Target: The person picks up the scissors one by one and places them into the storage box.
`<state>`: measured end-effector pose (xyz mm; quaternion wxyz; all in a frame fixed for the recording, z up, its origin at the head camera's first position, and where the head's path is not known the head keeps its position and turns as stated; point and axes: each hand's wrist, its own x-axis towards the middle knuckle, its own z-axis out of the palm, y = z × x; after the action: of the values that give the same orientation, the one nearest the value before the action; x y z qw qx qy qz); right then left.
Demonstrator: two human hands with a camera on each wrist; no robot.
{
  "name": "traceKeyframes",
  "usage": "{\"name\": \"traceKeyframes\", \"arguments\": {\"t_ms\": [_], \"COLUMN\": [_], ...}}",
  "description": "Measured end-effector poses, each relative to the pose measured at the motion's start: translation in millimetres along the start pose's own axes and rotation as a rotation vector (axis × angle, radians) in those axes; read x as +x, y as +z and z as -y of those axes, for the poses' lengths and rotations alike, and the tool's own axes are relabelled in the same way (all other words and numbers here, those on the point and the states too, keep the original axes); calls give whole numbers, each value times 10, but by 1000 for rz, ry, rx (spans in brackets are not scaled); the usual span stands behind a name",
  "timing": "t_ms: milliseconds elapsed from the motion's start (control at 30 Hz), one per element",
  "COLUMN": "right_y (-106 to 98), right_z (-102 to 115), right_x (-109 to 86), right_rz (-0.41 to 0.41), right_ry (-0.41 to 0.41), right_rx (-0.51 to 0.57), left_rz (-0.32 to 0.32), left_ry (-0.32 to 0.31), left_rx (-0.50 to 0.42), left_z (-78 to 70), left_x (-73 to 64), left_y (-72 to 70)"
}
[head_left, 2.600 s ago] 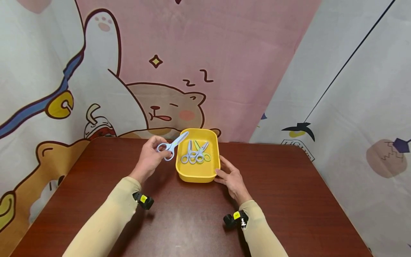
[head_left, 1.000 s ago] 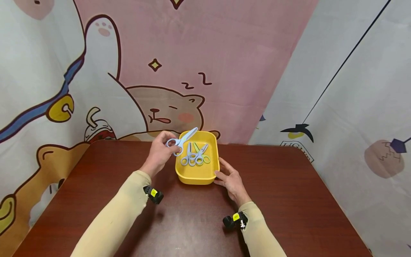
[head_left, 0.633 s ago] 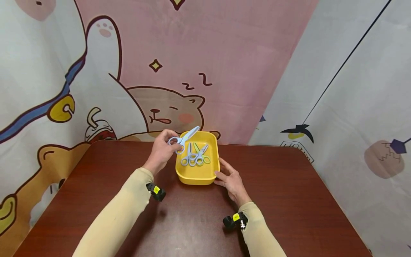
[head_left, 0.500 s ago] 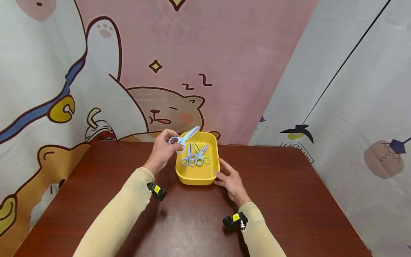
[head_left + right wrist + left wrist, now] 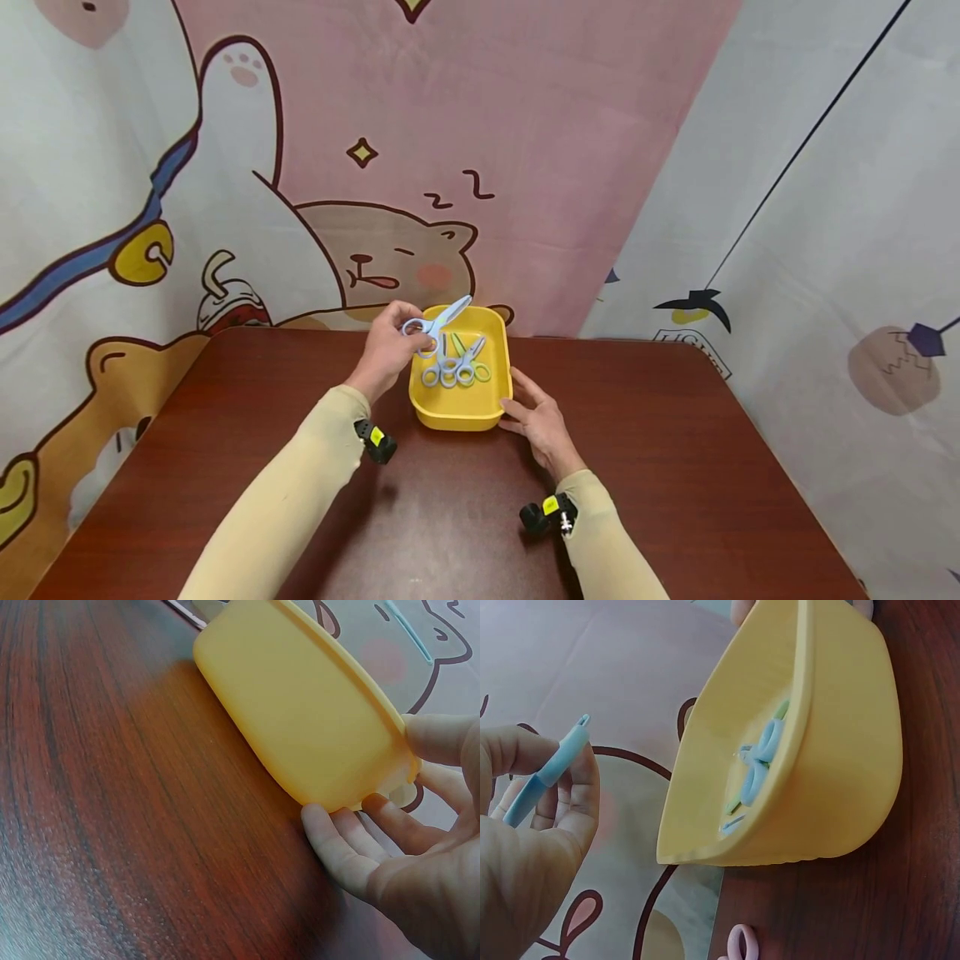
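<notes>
My left hand pinches light-blue scissors by the handles, blades pointing up and right, over the left back part of a yellow bin. In the left wrist view those scissors appear edge-on between thumb and fingers, apart from the bin wall. My right hand holds the bin's right side. The right wrist view shows that thumb at the rim and the other fingers against the lower wall. Inside the bin, blue scissors and green scissors lie overlapping.
The bin stands on a dark red-brown table near its back edge. A printed cloth hangs behind. A pink loop lies on the table beside the bin, seen in the left wrist view; the left hand's side hides it from the head view.
My left hand has carried the blue scissors rightward, from beside the bin's left rim to over the bin. The right hand keeps its place on the bin's right side.
</notes>
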<state>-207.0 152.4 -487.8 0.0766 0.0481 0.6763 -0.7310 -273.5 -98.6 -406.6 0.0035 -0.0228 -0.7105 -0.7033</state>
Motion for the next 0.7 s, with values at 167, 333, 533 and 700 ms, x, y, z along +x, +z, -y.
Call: {"name": "traceKeyframes", "arguments": {"t_ms": [167, 333, 533, 700], "right_y": [4, -6, -19, -16], "right_z": [11, 0, -16, -19], "right_x": [-7, -1, 14, 21], "right_rz": [-3, 3, 9, 11], "right_ry": [3, 0, -3, -5], "right_rx": [-2, -8, -11, -8], "left_rz": [-2, 0, -13, -13], "left_ry": [-24, -50, -57, -51], "left_rx": [18, 58, 108, 94], "left_z": [7, 11, 16, 36], "left_x": [8, 28, 66, 106], "left_y": [32, 47, 75, 110]}}
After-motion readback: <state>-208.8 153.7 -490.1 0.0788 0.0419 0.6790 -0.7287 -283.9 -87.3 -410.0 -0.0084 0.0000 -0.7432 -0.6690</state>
